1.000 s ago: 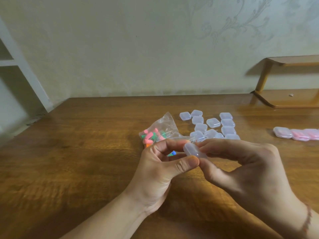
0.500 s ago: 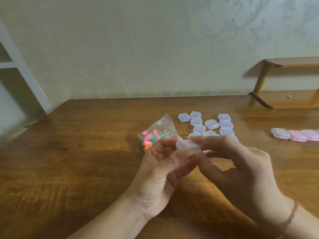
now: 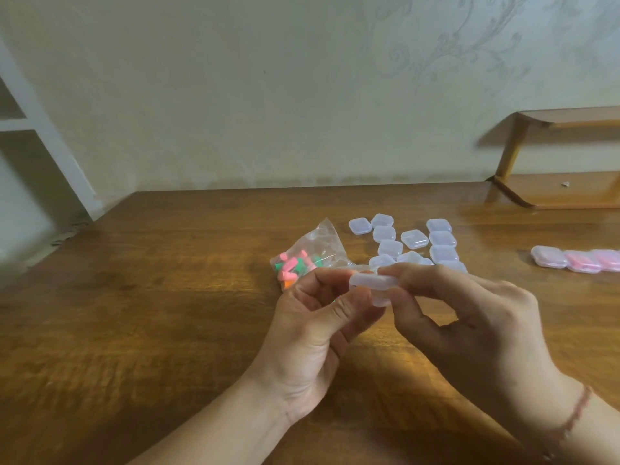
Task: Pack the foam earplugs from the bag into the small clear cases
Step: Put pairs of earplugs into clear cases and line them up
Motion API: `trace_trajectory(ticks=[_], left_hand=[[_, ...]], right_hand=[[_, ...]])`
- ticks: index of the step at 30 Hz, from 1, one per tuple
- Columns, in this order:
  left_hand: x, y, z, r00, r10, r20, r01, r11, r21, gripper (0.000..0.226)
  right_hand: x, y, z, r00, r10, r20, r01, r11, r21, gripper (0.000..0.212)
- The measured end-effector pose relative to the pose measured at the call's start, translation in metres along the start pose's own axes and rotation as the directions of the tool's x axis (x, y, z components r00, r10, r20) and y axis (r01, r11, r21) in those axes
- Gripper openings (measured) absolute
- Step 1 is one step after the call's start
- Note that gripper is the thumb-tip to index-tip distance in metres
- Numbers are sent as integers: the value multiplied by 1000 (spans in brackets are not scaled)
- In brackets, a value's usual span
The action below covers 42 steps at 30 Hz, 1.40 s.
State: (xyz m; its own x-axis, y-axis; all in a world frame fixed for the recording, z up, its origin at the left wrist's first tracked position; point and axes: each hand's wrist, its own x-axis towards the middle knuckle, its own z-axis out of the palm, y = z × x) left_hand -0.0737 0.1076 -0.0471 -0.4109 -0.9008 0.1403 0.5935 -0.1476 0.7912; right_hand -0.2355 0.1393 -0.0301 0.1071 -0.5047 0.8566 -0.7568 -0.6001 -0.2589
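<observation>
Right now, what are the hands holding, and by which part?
Both hands pinch one small clear case: the left hand by its left end, the right hand by its right end.

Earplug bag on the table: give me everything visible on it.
The earplug bag is a small, clear, crinkled plastic pouch lying on the wooden table, left of the cluster of empty clear cases and just beyond the left hand. Its far corner sticks up in a point. Inside sit foam earplugs, mostly pink with some green and one orange, bunched at the near-left end. The left hand's fingertips hide its near edge; contact cannot be judged. Whether its mouth is open cannot be seen.
</observation>
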Motion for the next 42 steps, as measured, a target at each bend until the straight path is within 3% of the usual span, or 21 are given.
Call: trace_trajectory(ticks=[5,8,12,15,17,21,23,25,27,32,36,38,42], left_hand=[[-1,11,-4,980,-103,170,69,979,193,48],[-3,12,-6,930,-221,295,121,939,321,59],[2,24,-14,900,-288,328,203,941,269,53],[11,53,-29,961,-212,179,191,973,128,49],[18,72,-42,991,-122,-47,123,992,23,54],[27,85,-66,902,-56,-428,59,998,-5,29],[32,84,-74,859,-49,-510,74,997,29,25],[36,82,-80,850,-58,-524,96,994,46,26],[40,79,-83,852,-101,-513,138,990,34,30],[47,68,-83,875,-230,-426,309,943,126,37],[48,65,-86,871,-233,-432,326,933,152,37],[47,65,-86,875,-233,-424,330,928,172,36],[47,64,-85,883,-220,-415,332,918,219,34]], right_hand=[[2,0,-6,980,196,-16,-193,974,115,14],[-1,4,-4,942,306,140,-330,922,204,6],[1,3,-7,916,345,204,-392,880,269,8],[3,5,-12,915,313,254,-364,912,189,5],[0,8,-10,858,260,444,-293,956,6,7],[0,5,15,687,206,697,-69,973,-220,39],[7,-1,27,641,214,738,-30,967,-254,32],[16,-3,38,606,251,755,-44,958,-283,13],[24,-3,48,574,299,763,-72,946,-316,27],[40,1,66,450,368,814,-189,930,-316,27],[47,0,74,381,360,852,-196,932,-306,35],[47,-1,76,381,363,850,-155,932,-329,38],[45,-1,82,460,343,819,-33,928,-371,36]])
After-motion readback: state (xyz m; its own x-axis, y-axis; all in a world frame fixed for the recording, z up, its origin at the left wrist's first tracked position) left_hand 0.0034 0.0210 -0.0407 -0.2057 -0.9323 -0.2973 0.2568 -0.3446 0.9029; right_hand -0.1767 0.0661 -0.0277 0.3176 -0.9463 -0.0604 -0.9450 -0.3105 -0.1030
